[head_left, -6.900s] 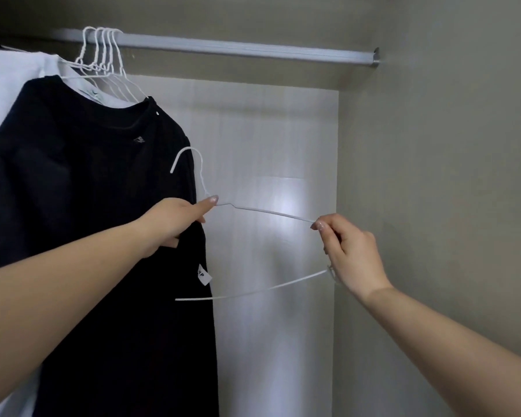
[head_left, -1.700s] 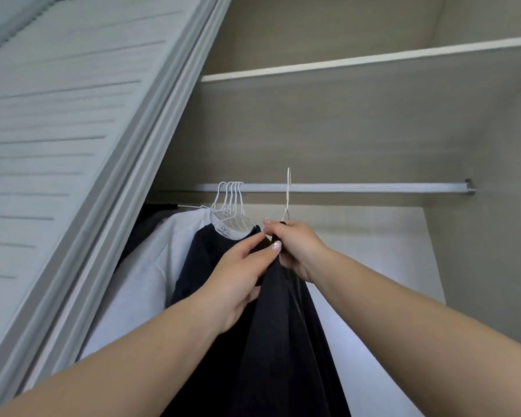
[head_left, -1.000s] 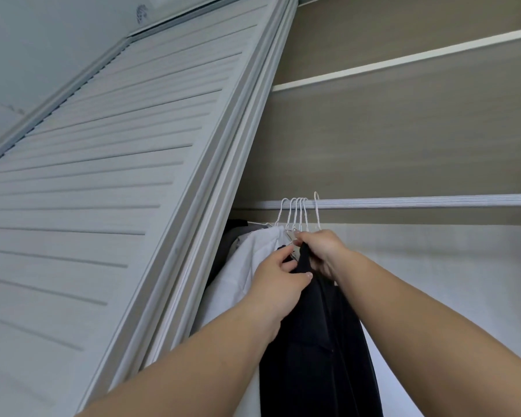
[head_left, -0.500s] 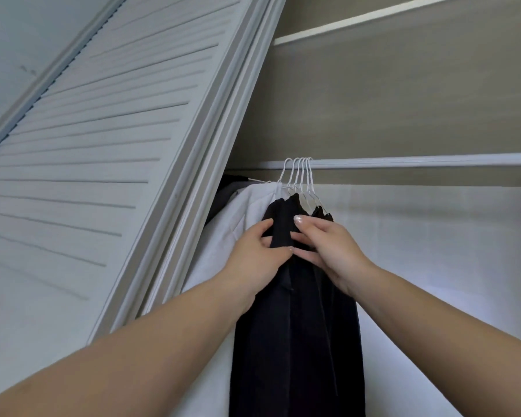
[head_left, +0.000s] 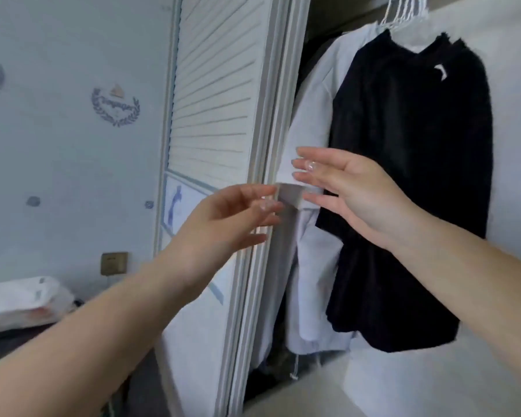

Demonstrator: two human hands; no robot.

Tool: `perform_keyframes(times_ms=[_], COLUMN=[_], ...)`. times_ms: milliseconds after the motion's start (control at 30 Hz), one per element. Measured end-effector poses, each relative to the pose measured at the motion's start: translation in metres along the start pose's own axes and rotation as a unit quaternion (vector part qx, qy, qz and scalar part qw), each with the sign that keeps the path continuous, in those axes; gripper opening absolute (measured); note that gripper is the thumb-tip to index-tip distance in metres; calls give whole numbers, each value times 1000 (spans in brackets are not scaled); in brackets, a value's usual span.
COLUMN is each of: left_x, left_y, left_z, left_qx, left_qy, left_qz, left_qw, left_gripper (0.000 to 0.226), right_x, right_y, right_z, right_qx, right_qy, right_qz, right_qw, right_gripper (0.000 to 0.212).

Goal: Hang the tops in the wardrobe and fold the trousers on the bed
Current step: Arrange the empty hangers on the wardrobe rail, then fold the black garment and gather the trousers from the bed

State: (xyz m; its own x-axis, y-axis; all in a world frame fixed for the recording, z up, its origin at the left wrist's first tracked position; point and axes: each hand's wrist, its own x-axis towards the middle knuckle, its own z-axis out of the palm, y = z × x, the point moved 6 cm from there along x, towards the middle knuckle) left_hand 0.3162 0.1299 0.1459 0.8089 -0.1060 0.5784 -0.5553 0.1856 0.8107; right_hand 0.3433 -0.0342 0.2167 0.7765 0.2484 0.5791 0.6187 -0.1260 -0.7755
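Black tops [head_left: 415, 182] hang in the wardrobe on white wire hangers [head_left: 403, 10], with white tops [head_left: 310, 121] hanging to their left. My left hand [head_left: 223, 218] floats in front of the wardrobe door edge, fingers apart and holding nothing. My right hand [head_left: 349, 188] is open too, in front of the white sleeve and the black tops, touching neither as far as I can tell. No trousers are in view.
A white louvred wardrobe door [head_left: 217, 115] stands to the left of the clothes. Beyond it is a pale wall with stickers [head_left: 115, 106] and a switch plate [head_left: 113, 262]. Folded white bedding [head_left: 21, 299] lies at the lower left.
Both hands have let go of the black top on the rail and pulled back, open. My view has swung down and to the left, bringing the wall and bedding into sight.
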Motion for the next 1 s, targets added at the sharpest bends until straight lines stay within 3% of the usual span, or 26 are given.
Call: perform_keyframes(times_ms=[133, 267, 433, 600, 833, 1000], left_x=[-102, -227, -364, -521, -726, -843], left_y=[-24, -24, 2, 39, 122, 196], left_z=[-68, -133, -174, -197, -196, -193], left_qx=[27, 59, 69, 104, 125, 153], left_qy=[118, 277, 390, 531, 654, 705], left_qz=[-65, -135, -183, -205, -230, -226], left_qw=[991, 949, 900, 815, 710, 655], left_gripper=[16, 15, 21, 14, 12, 10], right_x=[-52, -123, -211, -303, -455, -561], right_y=[35, 61, 55, 19, -64, -132], right_z=[87, 198, 313, 415, 536, 603], right_qx=[81, 134, 171, 203, 233, 247], right_qy=[-85, -211, -348, -466, -583, -648], right_qz=[63, 127, 159, 184, 204, 202], right_qw=[991, 960, 908, 842, 751, 692], right_gripper=[20, 15, 19, 21, 22, 26])
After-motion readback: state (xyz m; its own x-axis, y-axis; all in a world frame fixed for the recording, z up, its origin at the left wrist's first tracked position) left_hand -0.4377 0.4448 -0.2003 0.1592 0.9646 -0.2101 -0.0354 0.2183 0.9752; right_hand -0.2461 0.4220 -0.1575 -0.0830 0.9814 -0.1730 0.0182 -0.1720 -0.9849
